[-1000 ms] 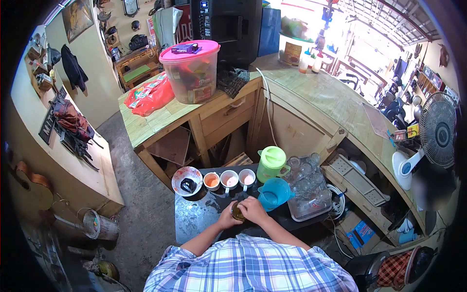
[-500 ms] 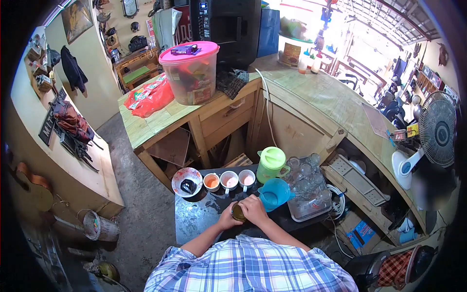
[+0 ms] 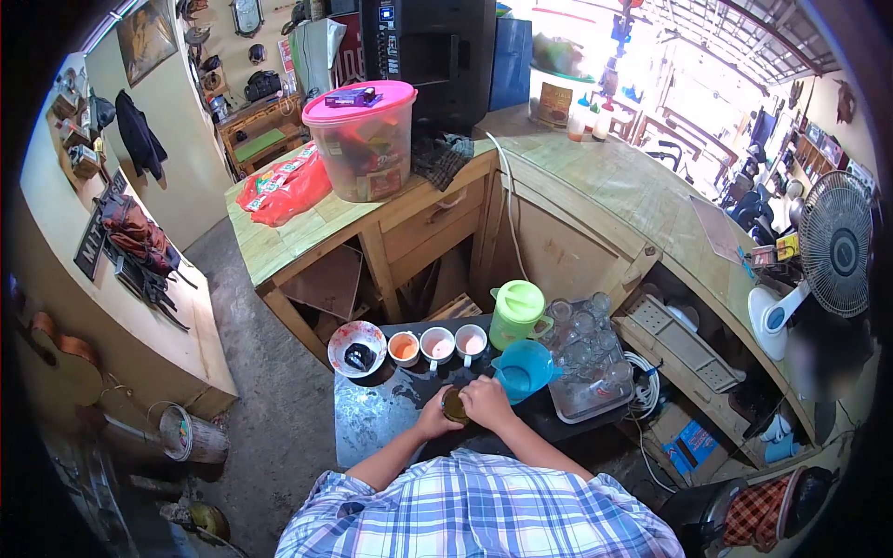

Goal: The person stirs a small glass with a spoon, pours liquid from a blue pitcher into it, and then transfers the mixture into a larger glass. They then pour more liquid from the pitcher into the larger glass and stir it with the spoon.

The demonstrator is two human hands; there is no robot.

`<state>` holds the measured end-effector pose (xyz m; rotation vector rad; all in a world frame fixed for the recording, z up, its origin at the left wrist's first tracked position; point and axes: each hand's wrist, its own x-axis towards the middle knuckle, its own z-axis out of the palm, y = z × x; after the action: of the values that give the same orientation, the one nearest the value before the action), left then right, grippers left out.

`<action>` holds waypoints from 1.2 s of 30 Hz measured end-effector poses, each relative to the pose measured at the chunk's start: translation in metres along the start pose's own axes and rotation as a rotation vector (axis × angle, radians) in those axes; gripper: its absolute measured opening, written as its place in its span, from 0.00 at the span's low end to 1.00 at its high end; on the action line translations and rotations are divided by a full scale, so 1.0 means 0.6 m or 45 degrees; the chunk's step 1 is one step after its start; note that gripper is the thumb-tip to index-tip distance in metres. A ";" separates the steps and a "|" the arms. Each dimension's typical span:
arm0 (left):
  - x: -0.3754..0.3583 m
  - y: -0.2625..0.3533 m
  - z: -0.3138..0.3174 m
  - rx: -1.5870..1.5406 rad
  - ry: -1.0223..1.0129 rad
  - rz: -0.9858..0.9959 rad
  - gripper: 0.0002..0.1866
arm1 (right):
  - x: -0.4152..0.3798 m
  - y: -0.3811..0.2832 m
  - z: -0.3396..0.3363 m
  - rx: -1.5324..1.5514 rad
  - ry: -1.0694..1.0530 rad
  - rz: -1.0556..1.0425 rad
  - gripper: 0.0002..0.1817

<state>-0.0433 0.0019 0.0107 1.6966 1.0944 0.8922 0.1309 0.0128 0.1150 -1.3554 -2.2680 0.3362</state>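
Note:
My left hand [image 3: 433, 419] is wrapped round a small olive-brown jar [image 3: 454, 406] over the low dark table [image 3: 381, 423]. At the jar's right rim, the bent fingers of my right hand [image 3: 487, 404] press together; whatever they pinch is hidden. Beyond my hands stand three white cups in a row: one with orange contents [image 3: 404, 350], a middle one [image 3: 437, 345] and a right one [image 3: 471, 342], both with pale pink contents. Left of them is a patterned bowl [image 3: 341, 338] holding something black. A blue pitcher [image 3: 524, 372] stands just right of my right hand, with a lidded green pitcher [image 3: 518, 314] behind it.
A clear tray [image 3: 591, 409] with several glasses sits on the right, beside a coiled white cable [image 3: 646, 386]. The wooden counter [image 3: 595, 163] wraps round the far side, carrying a pink-lidded tub [image 3: 363, 139] and a red plastic bag [image 3: 286, 186]. A fan [image 3: 835, 232] stands far right.
Both hands stay at the jar, with only a slight shift of the right hand's fingers at its rim. The cups, bowl and pitchers stand where they were.

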 end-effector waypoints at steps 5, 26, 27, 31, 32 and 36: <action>0.000 0.016 -0.002 -0.044 0.004 0.014 0.47 | 0.005 0.009 0.011 0.276 0.141 -0.032 0.08; 0.000 -0.010 0.003 -0.009 0.007 0.008 0.48 | 0.002 0.010 0.001 0.249 0.111 -0.025 0.07; 0.000 -0.007 0.003 -0.011 0.008 0.005 0.48 | -0.001 0.012 0.002 0.110 -0.023 -0.007 0.07; 0.001 -0.011 0.006 0.046 0.014 0.004 0.49 | 0.003 0.008 0.001 0.405 0.191 -0.032 0.08; -0.001 -0.016 0.010 0.068 0.020 0.000 0.49 | -0.002 0.005 -0.002 0.254 0.134 -0.015 0.08; -0.002 -0.014 0.014 0.045 -0.060 -0.085 0.53 | -0.004 0.009 0.000 0.337 0.090 0.010 0.07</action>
<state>-0.0384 0.0000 0.0001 1.6916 1.1340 0.7914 0.1362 0.0135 0.1118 -1.2202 -2.0760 0.5604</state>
